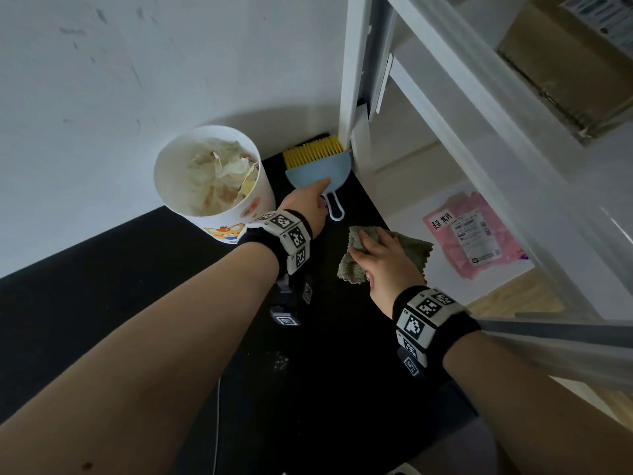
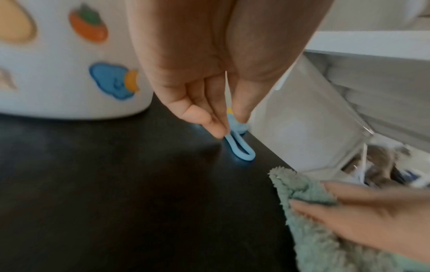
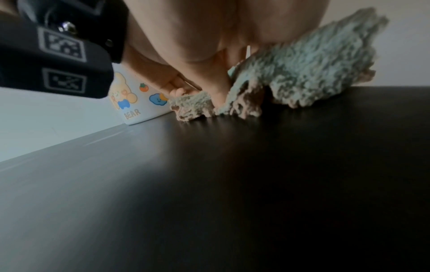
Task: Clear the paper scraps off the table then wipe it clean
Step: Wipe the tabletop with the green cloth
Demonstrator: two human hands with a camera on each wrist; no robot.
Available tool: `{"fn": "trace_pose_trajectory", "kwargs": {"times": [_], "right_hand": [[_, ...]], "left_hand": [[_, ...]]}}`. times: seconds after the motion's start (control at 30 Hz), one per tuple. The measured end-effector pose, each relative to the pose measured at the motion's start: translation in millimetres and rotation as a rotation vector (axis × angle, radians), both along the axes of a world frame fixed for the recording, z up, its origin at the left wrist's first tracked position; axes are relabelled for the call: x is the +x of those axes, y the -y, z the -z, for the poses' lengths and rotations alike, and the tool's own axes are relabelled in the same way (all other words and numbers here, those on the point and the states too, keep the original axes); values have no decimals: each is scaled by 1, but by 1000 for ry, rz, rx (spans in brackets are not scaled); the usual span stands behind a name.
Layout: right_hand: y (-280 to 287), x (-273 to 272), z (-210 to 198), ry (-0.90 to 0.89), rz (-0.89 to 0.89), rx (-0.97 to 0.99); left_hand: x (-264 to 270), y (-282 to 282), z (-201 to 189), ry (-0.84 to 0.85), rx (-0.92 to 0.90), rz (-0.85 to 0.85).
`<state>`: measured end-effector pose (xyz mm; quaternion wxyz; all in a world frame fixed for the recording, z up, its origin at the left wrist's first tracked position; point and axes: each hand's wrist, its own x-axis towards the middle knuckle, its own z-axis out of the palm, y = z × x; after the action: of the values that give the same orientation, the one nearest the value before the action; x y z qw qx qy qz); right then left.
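Observation:
On the black table (image 1: 325, 389) a white bin (image 1: 212, 180) holds crumpled paper scraps (image 1: 219, 169). Beside it lies a blue dustpan (image 1: 318, 171) with a yellow brush (image 1: 313, 150) behind it. My left hand (image 1: 322, 195) reaches over the pan; in the left wrist view that hand (image 2: 229, 125) pinches the dustpan handle (image 2: 242, 149) between thumb and fingers. My right hand (image 1: 359, 248) holds a bunched green cloth (image 1: 411, 250) down on the table near its right edge. The cloth (image 3: 314, 73) rises under my palm, and cloth (image 2: 302, 187) sits between thumb and fingers.
A white shelf post (image 1: 352, 80) stands right behind the dustpan, with a cardboard box (image 1: 565, 63) on the shelf above. A pink packet (image 1: 476, 234) lies beyond the table's right edge. Pale specks (image 1: 281, 361) dot the tabletop. The wall runs along the left.

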<state>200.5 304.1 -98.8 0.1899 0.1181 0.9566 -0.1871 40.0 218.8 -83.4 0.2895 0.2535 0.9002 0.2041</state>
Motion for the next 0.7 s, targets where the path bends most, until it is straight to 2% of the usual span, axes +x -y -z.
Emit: {"fn": "trace_pose_trajectory", "kwargs": {"times": [0.13,0.27,0.3,0.37,0.47,0.57,0.63,0.7], "right_hand": [[3,-1,-1,12,-1,20],[22,-5,-4,-1,-95,24],[32,-9,-4,-2,-149,20],[54,-24,-3,0,-261,24],[73,-54,0,0,-327,14],[77,-74,-2,6,-330,2],[81,-69,-6,-27,-269,60],[89,-55,-9,-64,-109,101]], "left_hand": [[10,14,-34,-103,-64,112],[30,51,-60,-455,240,9],[32,62,-62,-523,251,-14],[31,81,-68,-599,112,-63],[19,106,-68,-607,-122,-93],[7,120,-65,-565,-189,-57],[2,126,-66,-557,-253,3],[-1,135,-70,-565,-292,38]]}}
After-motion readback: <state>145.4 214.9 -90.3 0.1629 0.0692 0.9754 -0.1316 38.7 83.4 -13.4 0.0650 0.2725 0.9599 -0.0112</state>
